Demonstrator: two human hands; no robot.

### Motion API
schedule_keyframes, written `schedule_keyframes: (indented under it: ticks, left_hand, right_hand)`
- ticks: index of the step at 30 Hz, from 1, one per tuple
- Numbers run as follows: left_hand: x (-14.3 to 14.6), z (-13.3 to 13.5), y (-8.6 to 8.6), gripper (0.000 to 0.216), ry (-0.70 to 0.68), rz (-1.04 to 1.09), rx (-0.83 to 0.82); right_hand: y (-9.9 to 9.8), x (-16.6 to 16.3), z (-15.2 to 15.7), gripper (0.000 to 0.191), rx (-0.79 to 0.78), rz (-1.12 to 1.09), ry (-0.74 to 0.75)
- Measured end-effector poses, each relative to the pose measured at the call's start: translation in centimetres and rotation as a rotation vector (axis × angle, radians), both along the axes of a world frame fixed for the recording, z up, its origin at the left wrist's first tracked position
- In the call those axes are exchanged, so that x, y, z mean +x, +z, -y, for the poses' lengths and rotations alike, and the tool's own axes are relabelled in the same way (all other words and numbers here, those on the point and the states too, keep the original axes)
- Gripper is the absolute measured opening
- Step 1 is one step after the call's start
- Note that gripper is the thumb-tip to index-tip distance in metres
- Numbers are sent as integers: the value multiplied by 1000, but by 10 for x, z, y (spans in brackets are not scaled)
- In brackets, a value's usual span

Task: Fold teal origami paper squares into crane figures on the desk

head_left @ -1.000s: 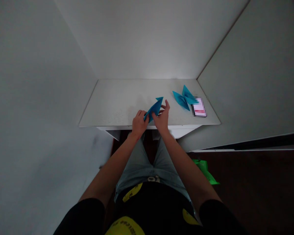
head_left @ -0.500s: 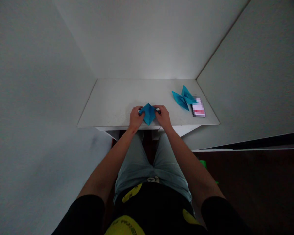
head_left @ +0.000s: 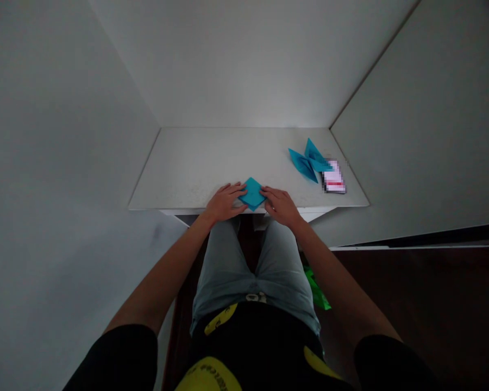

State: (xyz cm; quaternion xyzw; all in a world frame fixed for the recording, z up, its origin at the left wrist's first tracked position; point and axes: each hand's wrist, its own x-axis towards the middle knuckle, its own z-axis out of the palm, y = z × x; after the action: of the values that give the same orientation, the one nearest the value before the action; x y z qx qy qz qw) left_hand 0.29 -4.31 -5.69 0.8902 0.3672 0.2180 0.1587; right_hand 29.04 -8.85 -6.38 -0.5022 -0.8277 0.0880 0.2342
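A folded blue paper (head_left: 253, 191) lies as a small flat diamond near the table's front edge. My left hand (head_left: 225, 202) rests at its left corner, with fingers stretched out over that side and the thumb apart below. At the opposite corner, the fingertips of my right hand (head_left: 280, 203) lie on the paper, its fingers extended and the thumb tucked lower. Both hands are open, touching the paper rather than gripping it. Whatever is under the fingertips is hidden.
On the right of the white table (head_left: 195, 157) lie blue folded paper shapes (head_left: 305, 163), one overlapping a blurred-out phone-like object (head_left: 334, 178). Walls stand behind and on both sides. A green bag-like thing (head_left: 318, 290) is on the dark floor (head_left: 424, 304).
The blue paper has gone from a raised, pointed form pinched between both hands to a flat diamond. My fingers have let go of their pinch and stretched out, and the hands have moved apart.
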Motion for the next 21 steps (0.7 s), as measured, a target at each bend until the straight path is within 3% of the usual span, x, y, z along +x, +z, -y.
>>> schedule_keyframes:
  ticks: [3, 6, 9, 15, 19, 21]
  left_hand:
    - [-3, -3, 0, 49, 5, 42, -31]
    - [-6, -8, -1, 29, 14, 127, -64]
    - [-8, -12, -1, 16, 94, 205, -44]
    - [-4, -14, -1, 19, 208, 192, -136]
    - [4, -9, 3, 36, 241, 104, -56]
    - [9, -5, 3, 41, 209, 28, 8]
  right_hand:
    - [0, 1, 3, 40, -11, -50, 1]
    - [1, 4, -3, 30, -35, -103, -5]
    - [0, 3, -12, 21, -42, -131, -30]
    - [-3, -2, -25, 37, -153, -267, -152]
    - [4, -16, -20, 40, -31, -146, -250]
    - [5, -30, -13, 44, 31, -75, -228]
